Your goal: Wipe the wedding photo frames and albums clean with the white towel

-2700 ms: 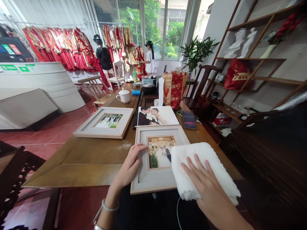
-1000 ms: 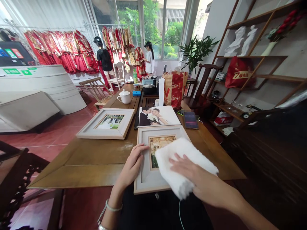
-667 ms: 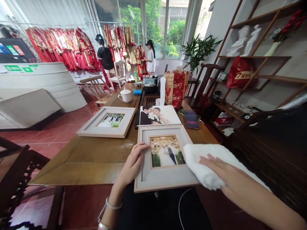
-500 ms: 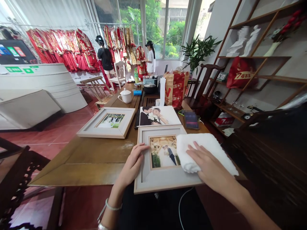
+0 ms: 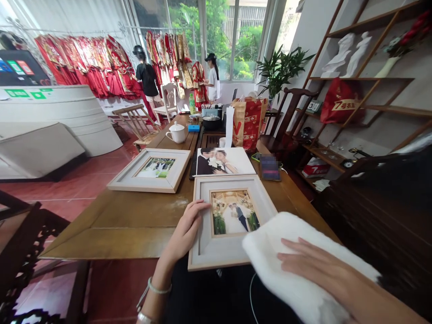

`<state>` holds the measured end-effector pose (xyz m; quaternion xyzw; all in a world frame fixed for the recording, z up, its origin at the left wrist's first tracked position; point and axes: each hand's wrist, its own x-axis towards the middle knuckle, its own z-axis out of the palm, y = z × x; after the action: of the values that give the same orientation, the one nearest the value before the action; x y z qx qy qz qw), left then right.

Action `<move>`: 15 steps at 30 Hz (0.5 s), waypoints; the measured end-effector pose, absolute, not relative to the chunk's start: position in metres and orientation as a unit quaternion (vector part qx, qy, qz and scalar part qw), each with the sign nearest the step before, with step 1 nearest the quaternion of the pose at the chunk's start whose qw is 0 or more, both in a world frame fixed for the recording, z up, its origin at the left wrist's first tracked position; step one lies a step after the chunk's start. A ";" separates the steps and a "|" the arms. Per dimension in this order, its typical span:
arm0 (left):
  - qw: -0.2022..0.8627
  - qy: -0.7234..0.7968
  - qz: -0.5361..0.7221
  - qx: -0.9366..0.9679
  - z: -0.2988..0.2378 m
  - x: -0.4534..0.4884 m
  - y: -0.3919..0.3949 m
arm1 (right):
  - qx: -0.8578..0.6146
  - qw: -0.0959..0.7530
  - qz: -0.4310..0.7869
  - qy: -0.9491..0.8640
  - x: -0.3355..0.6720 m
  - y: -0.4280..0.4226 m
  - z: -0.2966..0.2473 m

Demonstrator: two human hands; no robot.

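Head view: the left hand (image 5: 187, 227) lay palm down on the left border of the near picture frame (image 5: 221, 248), fingers together and pointing right toward the photo, unclenched, its forearm rising from below. The right hand (image 5: 313, 266), slightly blurred, stretched flat over a white cloth (image 5: 270, 249), fingers pointing left; whether its hidden thumb gripped the cloth, I could not tell. The cloth covered the frame's near right corner, its length slanting off right and toward the person. The frame lay face up at the near edge of the table (image 5: 124, 220), partly overhanging it, the photo's top facing away from the person; it looked nearly square, so its longer axis was unclear.
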<state>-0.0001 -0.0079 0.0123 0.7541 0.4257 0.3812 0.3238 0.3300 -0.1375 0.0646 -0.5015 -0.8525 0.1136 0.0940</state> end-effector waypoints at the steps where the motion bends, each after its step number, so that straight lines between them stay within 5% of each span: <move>1: 0.324 0.426 0.381 0.754 0.012 0.000 -0.008 | -0.518 0.099 0.077 -0.846 0.339 -0.141 0.059; 15: 0.317 0.399 0.371 0.776 0.013 -0.003 -0.009 | -0.512 0.076 0.095 -0.850 0.289 -0.062 0.072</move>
<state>-0.0026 -0.0089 0.0129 0.7764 0.3991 0.3709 0.3168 0.2890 -0.0615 0.0722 -0.5120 -0.8502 0.0953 0.0764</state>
